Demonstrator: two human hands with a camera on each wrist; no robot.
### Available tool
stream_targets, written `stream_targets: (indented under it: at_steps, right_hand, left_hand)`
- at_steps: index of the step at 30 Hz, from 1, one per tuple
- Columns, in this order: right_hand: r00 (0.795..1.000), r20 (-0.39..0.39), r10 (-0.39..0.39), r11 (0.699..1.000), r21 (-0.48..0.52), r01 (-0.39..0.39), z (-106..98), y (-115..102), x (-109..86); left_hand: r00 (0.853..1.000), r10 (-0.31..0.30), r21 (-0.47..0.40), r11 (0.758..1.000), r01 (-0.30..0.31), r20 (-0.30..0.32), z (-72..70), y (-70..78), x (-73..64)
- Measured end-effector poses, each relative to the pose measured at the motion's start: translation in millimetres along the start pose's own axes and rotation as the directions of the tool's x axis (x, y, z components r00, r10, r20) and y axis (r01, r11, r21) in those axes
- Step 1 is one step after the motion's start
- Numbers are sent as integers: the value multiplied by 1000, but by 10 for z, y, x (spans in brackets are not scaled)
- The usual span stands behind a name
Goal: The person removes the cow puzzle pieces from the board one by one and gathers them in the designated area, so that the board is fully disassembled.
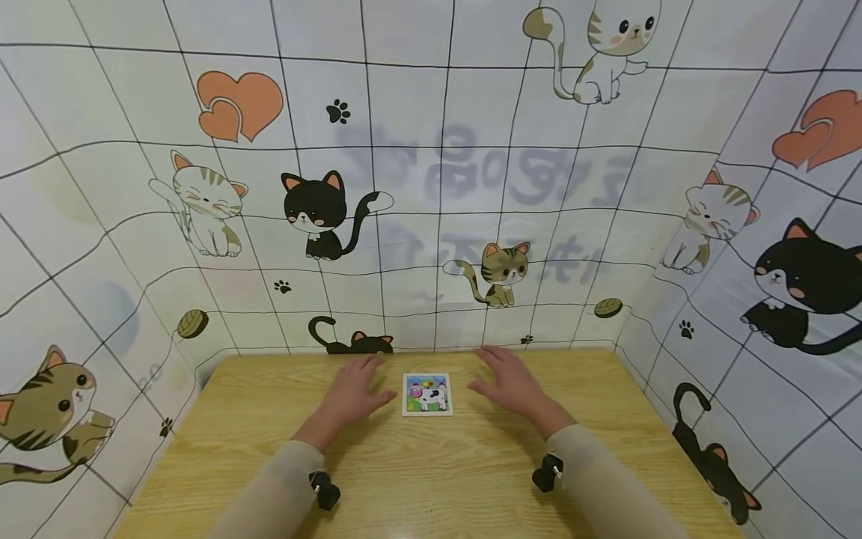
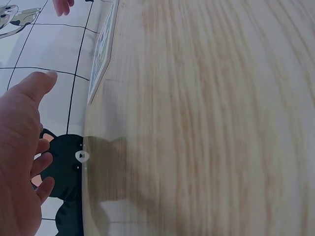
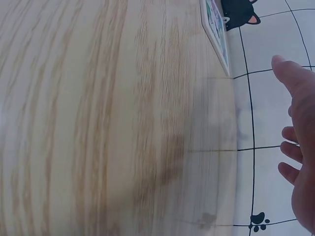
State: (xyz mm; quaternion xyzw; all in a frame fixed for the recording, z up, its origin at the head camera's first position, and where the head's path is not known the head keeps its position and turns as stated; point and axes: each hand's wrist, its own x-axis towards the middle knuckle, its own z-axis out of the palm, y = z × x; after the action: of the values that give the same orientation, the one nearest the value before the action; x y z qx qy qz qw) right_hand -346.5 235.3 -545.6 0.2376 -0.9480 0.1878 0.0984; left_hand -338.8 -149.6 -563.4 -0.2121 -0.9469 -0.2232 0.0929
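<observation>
A small square picture board point(image 1: 427, 394) with a pale border lies flat near the far edge of the wooden table. Its picture shows a black-and-white cow with a pink face. To its left is my left hand point(image 1: 355, 391), thumb apart from the fingers and holding nothing. On the other side my right hand point(image 1: 508, 382) is likewise spread, with a gap between its thumb and the board. Both wrist views show the board's edge point(image 2: 102, 54) low on the table, past the left thumb point(image 2: 42, 84) and the right thumb point(image 3: 290, 71).
The wooden tabletop point(image 1: 431, 479) reaches from the front to a white fabric backdrop point(image 1: 417, 97) with grid lines and cartoon cats, which stands around the back and both sides. A small black device sits at each wrist, one by the left sleeve point(image 1: 276, 486), one by the right sleeve point(image 1: 606, 479).
</observation>
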Motion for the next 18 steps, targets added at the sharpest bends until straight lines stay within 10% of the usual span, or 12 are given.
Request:
stream_targets:
  at_steps: [18]
  right_hand:
    - [994,64,-88,990,116,80,201,-153,159]
  left_hand:
    - [995,79,-86,994,-75,52,209,9,99]
